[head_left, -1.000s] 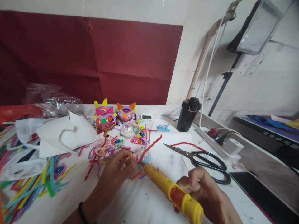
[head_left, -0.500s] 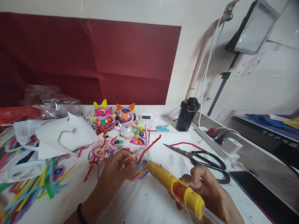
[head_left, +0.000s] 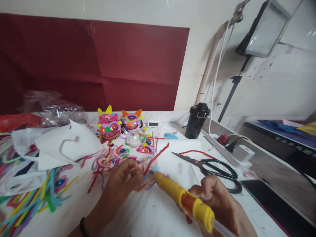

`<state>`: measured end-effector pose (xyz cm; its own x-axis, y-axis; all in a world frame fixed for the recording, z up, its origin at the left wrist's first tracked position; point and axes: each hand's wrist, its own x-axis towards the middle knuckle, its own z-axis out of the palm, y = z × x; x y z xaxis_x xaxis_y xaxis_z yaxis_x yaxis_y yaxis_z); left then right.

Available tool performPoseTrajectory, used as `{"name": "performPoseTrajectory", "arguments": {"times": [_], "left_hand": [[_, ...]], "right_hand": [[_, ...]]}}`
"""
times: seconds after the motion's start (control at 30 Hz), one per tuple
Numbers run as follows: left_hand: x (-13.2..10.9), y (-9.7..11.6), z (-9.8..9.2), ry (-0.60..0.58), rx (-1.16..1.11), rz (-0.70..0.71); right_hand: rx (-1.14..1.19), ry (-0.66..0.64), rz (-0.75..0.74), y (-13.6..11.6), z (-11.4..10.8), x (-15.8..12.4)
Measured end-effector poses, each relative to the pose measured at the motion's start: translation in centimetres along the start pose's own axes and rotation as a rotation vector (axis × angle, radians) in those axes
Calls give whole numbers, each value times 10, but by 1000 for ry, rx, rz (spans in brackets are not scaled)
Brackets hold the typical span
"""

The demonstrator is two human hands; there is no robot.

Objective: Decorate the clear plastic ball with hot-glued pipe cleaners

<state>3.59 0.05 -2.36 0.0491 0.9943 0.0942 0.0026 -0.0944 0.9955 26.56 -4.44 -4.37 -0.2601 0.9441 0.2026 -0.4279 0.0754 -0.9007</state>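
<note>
Here we are at the worktable [head_left: 91,210], and the clear decorated piece [head_left: 148,181] sits up in the left hand [head_left: 120,184], thumb and fingers pinched closed on it; call that piece the centre of the clock. A red fuzzy strip [head_left: 160,152] juts from it, aiming between one and two. In from four o'clock comes the yellow glue gun [head_left: 176,192], the right hand [head_left: 218,200] wrapped round it, nozzle right up by the base of that strip! Touching or just short? Can't tell from here.

Over at three, the black-handled scissors [head_left: 204,164] lie with blades spread only slightly, if at all, tip towards the piece, and a dark phone [head_left: 276,204] lies beyond them. Two o'clock: a black bottle [head_left: 197,121], standing upright. Small white timer [head_left: 153,124] at twelve. Round to eleven, a clear ball [head_left: 136,138] rests in front of an orange-eared ornament [head_left: 132,120], with a pink-eared ornament [head_left: 110,129] at ten. And out towards nine, loose coloured strips [head_left: 32,197] fan across the tabletop.
</note>
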Motion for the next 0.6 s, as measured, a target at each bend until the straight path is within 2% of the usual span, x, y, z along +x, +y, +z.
{"name": "performPoseTrajectory", "arguments": {"times": [0.1,0.27,0.6], "left_hand": [[1,-1,0,2,1,-2],[0,-3,-1,3,-17,-6],[0,-5,-3,13,29,8]], "right_hand": [[0,15,3,-1,-2,1],[-41,-54,-10,-2,-8,3],[-97,-50,-13,-3,-13,0]]}}
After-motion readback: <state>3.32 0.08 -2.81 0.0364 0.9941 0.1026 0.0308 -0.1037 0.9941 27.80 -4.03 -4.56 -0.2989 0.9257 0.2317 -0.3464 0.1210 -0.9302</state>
